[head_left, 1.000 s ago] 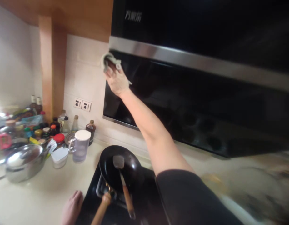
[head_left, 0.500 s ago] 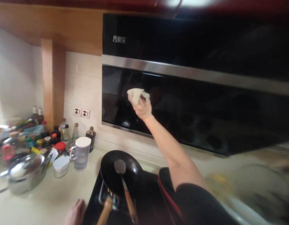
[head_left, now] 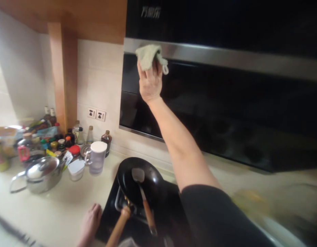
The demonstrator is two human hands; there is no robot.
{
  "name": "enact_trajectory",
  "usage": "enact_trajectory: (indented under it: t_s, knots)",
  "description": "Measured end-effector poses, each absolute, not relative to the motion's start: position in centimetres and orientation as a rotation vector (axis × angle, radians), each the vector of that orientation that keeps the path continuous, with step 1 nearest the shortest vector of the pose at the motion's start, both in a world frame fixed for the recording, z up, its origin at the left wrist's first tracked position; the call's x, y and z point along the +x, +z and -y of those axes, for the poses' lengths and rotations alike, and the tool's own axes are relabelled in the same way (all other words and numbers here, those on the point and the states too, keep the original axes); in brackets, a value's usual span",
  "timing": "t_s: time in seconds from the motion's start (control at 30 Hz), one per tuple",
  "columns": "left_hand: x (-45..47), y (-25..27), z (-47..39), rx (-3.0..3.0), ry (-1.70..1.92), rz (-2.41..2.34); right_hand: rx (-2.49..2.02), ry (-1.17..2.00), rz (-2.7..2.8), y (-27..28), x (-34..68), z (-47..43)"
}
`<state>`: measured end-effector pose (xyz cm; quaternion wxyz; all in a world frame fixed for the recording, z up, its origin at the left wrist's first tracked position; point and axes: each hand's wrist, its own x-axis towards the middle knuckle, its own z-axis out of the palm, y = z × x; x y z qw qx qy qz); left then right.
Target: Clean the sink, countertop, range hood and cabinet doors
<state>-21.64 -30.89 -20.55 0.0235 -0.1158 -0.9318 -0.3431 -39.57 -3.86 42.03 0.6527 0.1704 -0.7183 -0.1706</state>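
Pressing a cloth to the hood's steel band

Reaching to the upper middle of the frame, the right hand (head_left: 149, 82) has its fingers curled over a cloth (head_left: 148, 56), a pale, nubbly, crumpled wad with a small loop hanging at its right. The cloth lies against the brushed steel strip (head_left: 225, 60) that runs across the glossy black hood (head_left: 225, 103). Grey characters are printed on the hood's upper panel at top centre, too blurred to read.

At the bottom edge, left of centre, the left hand (head_left: 90, 224) rests flat on the smooth cream counter (head_left: 58, 206), fingers loosely together, just beside the black stove (head_left: 109, 219). A round black wok (head_left: 139, 180) sits on the stove with a wooden handle pointing toward the bottom edge; a metal spatula (head_left: 143, 190) with a wooden grip lies in it.

At centre left stand a clear jug (head_left: 96, 157) with a white lid, a lidded steel pot (head_left: 42, 173) and a crowd of bottles (head_left: 58, 137) whose labels are unreadable. A white double socket (head_left: 96, 114) is set in the pale tiled wall.
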Motion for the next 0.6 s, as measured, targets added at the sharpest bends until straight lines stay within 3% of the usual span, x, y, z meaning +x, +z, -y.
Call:
enact_trajectory:
  t_s: [0.37, 0.6]
  knots:
    - [-22.3, -22.4, 31.6, -0.400, -1.101, 2.861, 0.733, -0.300, 2.027, 34.2, -43.8, 5.1]
    - [-22.1, -21.8, 31.9, -0.413, -1.134, 2.840, 0.869, -0.522, 2.241, 25.6, -44.2, 1.8]
